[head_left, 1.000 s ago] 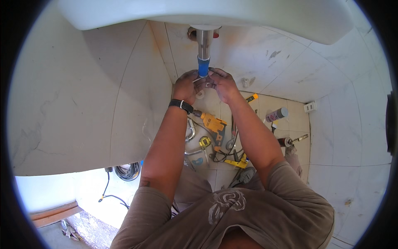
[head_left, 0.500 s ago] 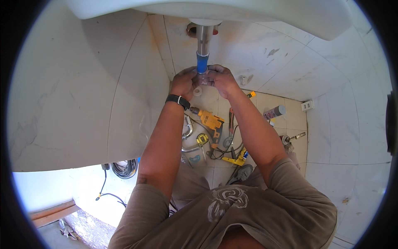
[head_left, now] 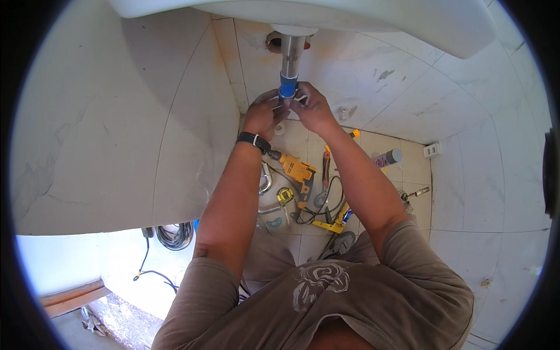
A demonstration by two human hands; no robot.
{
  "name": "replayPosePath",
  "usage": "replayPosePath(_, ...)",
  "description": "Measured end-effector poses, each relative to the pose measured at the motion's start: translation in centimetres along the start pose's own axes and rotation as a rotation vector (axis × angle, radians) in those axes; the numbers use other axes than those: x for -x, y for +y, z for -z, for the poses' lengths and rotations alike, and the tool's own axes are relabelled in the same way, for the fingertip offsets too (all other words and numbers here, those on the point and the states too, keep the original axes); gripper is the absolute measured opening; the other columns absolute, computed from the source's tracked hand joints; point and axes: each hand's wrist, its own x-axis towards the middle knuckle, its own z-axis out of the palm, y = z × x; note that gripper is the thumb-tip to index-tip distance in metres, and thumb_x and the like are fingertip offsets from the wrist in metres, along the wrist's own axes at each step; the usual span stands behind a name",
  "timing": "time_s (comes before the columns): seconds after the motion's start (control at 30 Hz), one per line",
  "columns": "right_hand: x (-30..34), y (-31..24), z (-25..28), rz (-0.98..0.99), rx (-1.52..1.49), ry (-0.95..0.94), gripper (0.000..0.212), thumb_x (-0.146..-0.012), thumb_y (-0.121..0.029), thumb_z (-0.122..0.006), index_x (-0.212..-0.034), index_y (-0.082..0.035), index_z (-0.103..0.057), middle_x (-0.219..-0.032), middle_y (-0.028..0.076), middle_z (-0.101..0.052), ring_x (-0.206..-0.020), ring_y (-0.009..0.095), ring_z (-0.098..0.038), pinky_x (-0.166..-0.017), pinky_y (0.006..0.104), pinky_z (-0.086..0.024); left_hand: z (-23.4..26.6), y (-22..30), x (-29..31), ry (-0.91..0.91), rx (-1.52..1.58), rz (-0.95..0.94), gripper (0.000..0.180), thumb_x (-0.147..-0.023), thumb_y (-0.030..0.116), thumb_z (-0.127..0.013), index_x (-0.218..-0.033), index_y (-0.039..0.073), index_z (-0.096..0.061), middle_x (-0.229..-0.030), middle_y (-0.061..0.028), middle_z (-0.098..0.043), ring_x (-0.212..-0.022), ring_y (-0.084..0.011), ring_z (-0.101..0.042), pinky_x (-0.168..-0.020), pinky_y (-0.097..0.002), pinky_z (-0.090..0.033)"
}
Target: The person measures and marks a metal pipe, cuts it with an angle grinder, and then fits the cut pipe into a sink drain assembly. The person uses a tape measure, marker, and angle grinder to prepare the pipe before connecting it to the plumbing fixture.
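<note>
A chrome drain pipe [head_left: 292,55] hangs straight down from beneath the white sink [head_left: 350,17]. Blue wrapping, like tape or a sleeve, covers its lower part [head_left: 288,86]. From the left, my left hand [head_left: 263,114] closes its fingers on the pipe's bottom end. My right hand [head_left: 315,109] grips the same end from the right, its fingers bent against the lower edge of the blue. A thin pale rim shows there between my fingertips; the very end is hidden by them. On my left wrist sits a black watch [head_left: 254,140].
Below my hands on the tiled floor lie a yellow drill [head_left: 297,169], a tape measure [head_left: 284,195], a curved chrome pipe [head_left: 266,179] and a white tape roll [head_left: 280,128]. A grey-capped can [head_left: 389,157] is at right. A wall hole [head_left: 273,42] opens behind the pipe.
My right hand has risen slightly, and its fingers have shifted higher around the blue part's lower end. My left hand's fingers have also moved up a little. The view has shifted slightly.
</note>
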Motion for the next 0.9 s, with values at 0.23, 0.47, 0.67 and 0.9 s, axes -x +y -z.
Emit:
replayPosePath(0.23,-0.4,-0.3,0.3,-0.045,-0.241,-0.020,0.045,-0.097,-0.024,-0.072,-0.132,0.001,-0.059,-0.118,0.017,-0.071,-0.099,0.022,-0.068,-0.090,0.0352,-0.055,0.0,-0.8,-0.4,-0.039,0.090,0.022,0.040,-0.103,0.004,-0.046,-0.141,-0.004,-0.051,-0.116,-0.0131,-0.064,-0.101,-0.0230,-0.064,-0.094,-0.0384,-0.057)
replayPosePath(0.47,-0.5,0.5,1.2,-0.150,-0.442,-0.161,0.040,-0.098,-0.016,-0.067,-0.134,-0.001,-0.059,-0.116,0.007,-0.070,-0.097,0.015,-0.065,-0.085,0.0314,-0.052,0.2,-1.0,-0.5,-0.033,0.083,0.044,0.035,-0.106,0.008,-0.045,-0.138,-0.002,-0.053,-0.114,-0.0119,-0.065,-0.098,-0.0228,-0.063,-0.089,-0.0367,-0.056)
replayPosePath(0.67,-1.4,1.5,1.1,-0.350,-0.578,-0.170,0.034,-0.099,-0.007,-0.061,-0.133,-0.003,-0.060,-0.113,0.005,-0.071,-0.096,0.015,-0.066,-0.083,0.0301,-0.050,-0.1,-0.8,0.0,0.012,0.029,0.058,0.032,-0.105,0.009,-0.046,-0.135,0.002,-0.055,-0.109,-0.0101,-0.066,-0.094,-0.0212,-0.063,-0.086,-0.0393,-0.056)
replayPosePath(0.9,-2.0,2.8,0.7,-0.636,-1.002,-0.167,0.023,-0.102,-0.010,-0.057,-0.122,-0.004,-0.065,-0.107,0.006,-0.072,-0.090,0.015,-0.064,-0.078,0.0324,-0.050,0.1,-1.3,-0.6,0.019,0.070,0.033,0.032,-0.103,0.008,-0.049,-0.132,-0.001,-0.055,-0.108,-0.0111,-0.066,-0.092,-0.0221,-0.064,-0.085,-0.0385,-0.057)
